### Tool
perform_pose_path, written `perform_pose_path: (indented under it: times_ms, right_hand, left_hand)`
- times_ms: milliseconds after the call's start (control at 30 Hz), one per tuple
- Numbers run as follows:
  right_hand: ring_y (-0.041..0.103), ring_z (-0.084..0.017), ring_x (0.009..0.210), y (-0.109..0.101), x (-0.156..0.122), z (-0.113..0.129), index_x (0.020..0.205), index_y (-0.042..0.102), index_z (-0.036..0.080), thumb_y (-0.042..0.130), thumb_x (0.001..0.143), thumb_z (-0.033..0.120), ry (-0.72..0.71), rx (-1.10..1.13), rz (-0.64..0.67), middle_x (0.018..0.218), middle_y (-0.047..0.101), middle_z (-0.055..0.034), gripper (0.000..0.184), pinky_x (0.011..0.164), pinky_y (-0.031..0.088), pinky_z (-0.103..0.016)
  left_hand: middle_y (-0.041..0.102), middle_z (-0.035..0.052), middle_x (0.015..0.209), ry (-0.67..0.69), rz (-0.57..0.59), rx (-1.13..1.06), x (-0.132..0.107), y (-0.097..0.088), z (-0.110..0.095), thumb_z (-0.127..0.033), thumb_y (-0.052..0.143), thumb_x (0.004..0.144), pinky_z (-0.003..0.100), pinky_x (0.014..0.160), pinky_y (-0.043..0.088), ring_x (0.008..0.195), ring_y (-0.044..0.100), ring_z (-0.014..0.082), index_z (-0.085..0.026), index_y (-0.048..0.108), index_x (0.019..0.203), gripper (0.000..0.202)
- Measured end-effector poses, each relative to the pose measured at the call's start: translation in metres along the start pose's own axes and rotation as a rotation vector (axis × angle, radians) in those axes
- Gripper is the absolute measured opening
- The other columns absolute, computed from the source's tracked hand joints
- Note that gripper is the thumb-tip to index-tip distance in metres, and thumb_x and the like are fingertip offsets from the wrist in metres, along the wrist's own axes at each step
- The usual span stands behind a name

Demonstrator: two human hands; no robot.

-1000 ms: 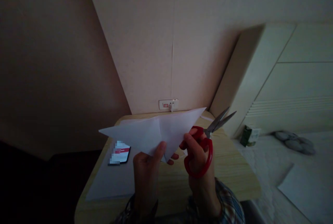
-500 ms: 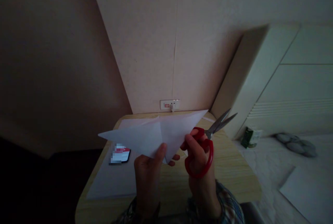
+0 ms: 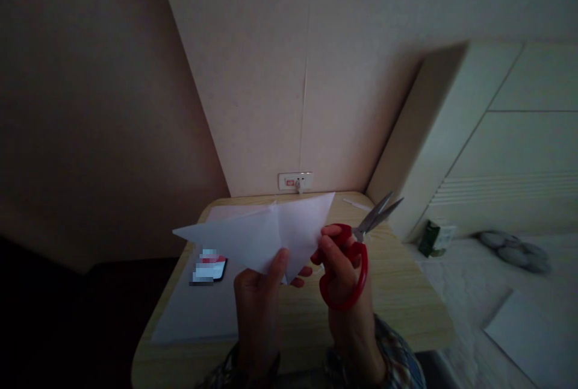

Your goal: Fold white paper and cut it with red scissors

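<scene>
A folded white sheet of paper is held up over the table, its pointed left end sticking out and a crease near its middle. My left hand pinches its lower edge, thumb in front and fingers behind. Red-handled scissors hang on my right hand, fingers through the loops, blades parted and pointing up to the right, away from the paper. The right thumb and fingertips are at the paper's right edge; whether they grip it I cannot tell.
On the wooden table a phone rests on white paper sheets. A thin white strip lies at the back right edge. A wall socket is behind. On the bed at right are a green box and paper.
The paper's right point has moved left and the right flap looks narrower, bent or turned in. My right hand and the scissors have shifted slightly left.
</scene>
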State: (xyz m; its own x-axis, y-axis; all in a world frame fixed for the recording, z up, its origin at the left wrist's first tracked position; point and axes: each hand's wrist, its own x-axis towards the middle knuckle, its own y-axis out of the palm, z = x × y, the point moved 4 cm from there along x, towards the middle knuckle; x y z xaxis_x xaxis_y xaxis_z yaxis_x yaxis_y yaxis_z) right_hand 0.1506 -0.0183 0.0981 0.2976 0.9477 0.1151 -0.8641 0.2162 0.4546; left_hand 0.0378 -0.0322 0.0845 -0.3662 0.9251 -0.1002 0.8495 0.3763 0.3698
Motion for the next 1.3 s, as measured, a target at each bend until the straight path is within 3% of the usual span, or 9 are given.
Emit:
perform_pose_path:
  times_ms: [233, 533, 767, 933, 1300]
  right_hand:
    - [0.058, -0.015, 0.07, 0.005, 0.006, 0.002, 0.077, 0.051, 0.023, 0.069, 0.064, 0.016, -0.037, 0.165, 0.024, 0.075, 0.062, 0.0026, 0.023, 0.065, 0.045, -0.029]
    - [0.051, -0.011, 0.063, -0.005, 0.016, 0.008, 0.069, 0.053, 0.019, 0.072, 0.059, 0.014, -0.085, 0.089, -0.05, 0.065, 0.052, 0.0056, 0.023, 0.06, 0.041, -0.025]
    - [0.051, -0.01, 0.061, -0.01, 0.029, 0.011, 0.071, 0.051, 0.02, 0.073, 0.055, 0.009, -0.108, 0.124, -0.068, 0.065, 0.052, 0.0066, 0.029, 0.06, 0.041, -0.025]
    - [0.05, -0.011, 0.061, -0.013, 0.035, 0.014, 0.07, 0.051, 0.02, 0.071, 0.055, 0.011, -0.13, 0.115, -0.064, 0.064, 0.051, 0.0058, 0.027, 0.059, 0.042, -0.026]
    - [0.048, -0.01, 0.057, -0.029, 0.051, 0.039, 0.064, 0.049, 0.021, 0.066, 0.057, 0.01, -0.297, 0.177, -0.107, 0.06, 0.052, 0.0059, 0.021, 0.056, 0.037, -0.026]
  left_hand:
    - [0.069, 0.003, 0.05, -0.001, -0.004, 0.0, 0.002, -0.001, 0.004, -0.032, 0.069, 0.067, 0.021, 0.044, 0.047, 0.045, 0.062, 0.0147, -0.013, 0.069, 0.063, 0.019]
    - [0.069, 0.0031, 0.051, 0.016, -0.021, 0.088, -0.001, -0.004, 0.003, -0.033, 0.068, 0.067, 0.022, 0.043, 0.047, 0.043, 0.061, 0.0147, -0.014, 0.069, 0.059, 0.021]
    - [0.069, 0.0012, 0.05, 0.039, -0.026, 0.08, -0.004, 0.0, 0.0, -0.03, 0.069, 0.066, 0.022, 0.042, 0.047, 0.043, 0.061, 0.0151, -0.014, 0.069, 0.062, 0.016]
    - [0.067, 0.0015, 0.047, 0.044, -0.006, 0.113, -0.006, -0.003, -0.002, -0.028, 0.068, 0.067, 0.022, 0.044, 0.048, 0.043, 0.061, 0.0157, -0.014, 0.066, 0.055, 0.018]
    - [0.067, 0.0007, 0.047, 0.026, -0.059, 0.118, 0.005, -0.025, 0.008, -0.032, 0.071, 0.064, 0.022, 0.044, 0.047, 0.044, 0.061, 0.0148, -0.015, 0.067, 0.053, 0.02]
